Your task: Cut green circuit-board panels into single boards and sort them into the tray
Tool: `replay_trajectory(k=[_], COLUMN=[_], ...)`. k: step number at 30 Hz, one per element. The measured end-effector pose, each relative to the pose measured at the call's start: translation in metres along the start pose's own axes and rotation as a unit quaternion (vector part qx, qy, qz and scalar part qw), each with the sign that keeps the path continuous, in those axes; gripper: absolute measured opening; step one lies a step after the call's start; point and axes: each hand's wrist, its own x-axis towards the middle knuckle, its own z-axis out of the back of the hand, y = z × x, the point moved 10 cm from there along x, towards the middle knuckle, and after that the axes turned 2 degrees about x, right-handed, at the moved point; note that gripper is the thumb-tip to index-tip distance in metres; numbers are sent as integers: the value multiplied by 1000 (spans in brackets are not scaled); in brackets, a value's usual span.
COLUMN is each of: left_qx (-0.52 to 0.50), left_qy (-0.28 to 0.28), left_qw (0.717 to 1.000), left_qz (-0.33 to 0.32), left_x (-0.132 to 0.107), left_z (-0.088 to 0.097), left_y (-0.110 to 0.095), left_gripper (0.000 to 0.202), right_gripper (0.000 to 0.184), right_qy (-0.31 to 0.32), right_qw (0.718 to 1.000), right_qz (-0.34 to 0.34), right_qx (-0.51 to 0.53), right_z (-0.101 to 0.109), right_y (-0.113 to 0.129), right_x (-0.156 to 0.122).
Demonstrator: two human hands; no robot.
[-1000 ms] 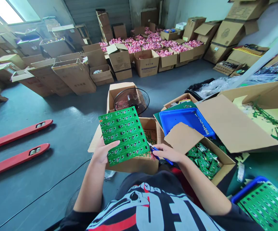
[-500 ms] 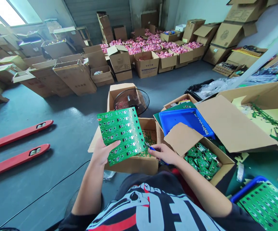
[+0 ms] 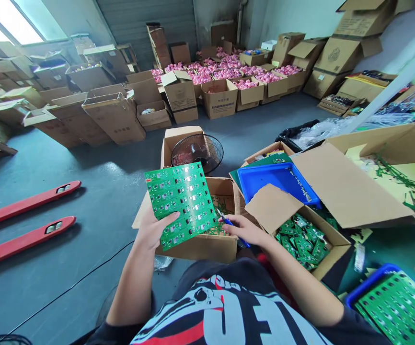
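Observation:
A green circuit board panel (image 3: 180, 196) with several rows of small parts is tilted up before me. Its lower left edge is gripped by my left hand (image 3: 153, 227), the thumb lying over the face. My right hand (image 3: 241, 228) is closed around blue-handled pliers or cutters (image 3: 234, 230); which of the two I cannot tell. Their metal jaws point at the panel's right edge, close beside it. Behind and beneath the panel stands an open cardboard box (image 3: 207, 247) with thin green strips inside.
Right of my hand, a carton (image 3: 331, 258) holds small cut boards (image 3: 303, 239). Beyond it lies a blue tray (image 3: 268, 179). Another blue tray (image 3: 353, 292) bears more panels at lower right. A black fan (image 3: 197, 152) stands ahead, red pallet-truck forks (image 3: 31, 201) at left.
The tool's jaws have come slightly away from the panel's right edge. The panel has shifted only a little, and both hands keep their hold.

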Motion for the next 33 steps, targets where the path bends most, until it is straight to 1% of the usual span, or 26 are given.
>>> replay_trajectory(k=[2,3,7,10,13,17,21,25,28,33], left_qx=[-16,-22,-43,-43,-32,-31,-40,-19,16,59], left_qy=[21,31,56,65,72,77,73,55,34,7], left_qw=[1000,999,997,997,997,996,996,998,999,998], left_qz=[10,12,18,24,24,21,23,7,0,-3], left_x=[-2,-3,-5,-5,-4,-4,-3,0,1,0], left_z=[-2,-3,-9,-11,-11,-12,-12,-9,-5,-2], left_y=[0,0,0,2,3,3,3,1,1,1], left_gripper=[67,69,75,75,75,71,65,63,64,64], right_gripper=[39,38,29,29,30,36,38,37,35,36], right_qy=[24,34,79,112,124,110,88,36,11,-43], right_qw=[997,996,994,990,988,987,988,996,999,996], right_qz=[12,15,36,49,44,12,6,-8,-21,-20], right_qx=[73,87,71,70,83,120,127,80,40,-72], right_z=[1,2,1,-3,-6,-6,-4,0,1,11], right_y=[5,8,21,30,31,24,21,15,11,12], right_x=[0,0,0,-2,-3,-2,2,7,10,12])
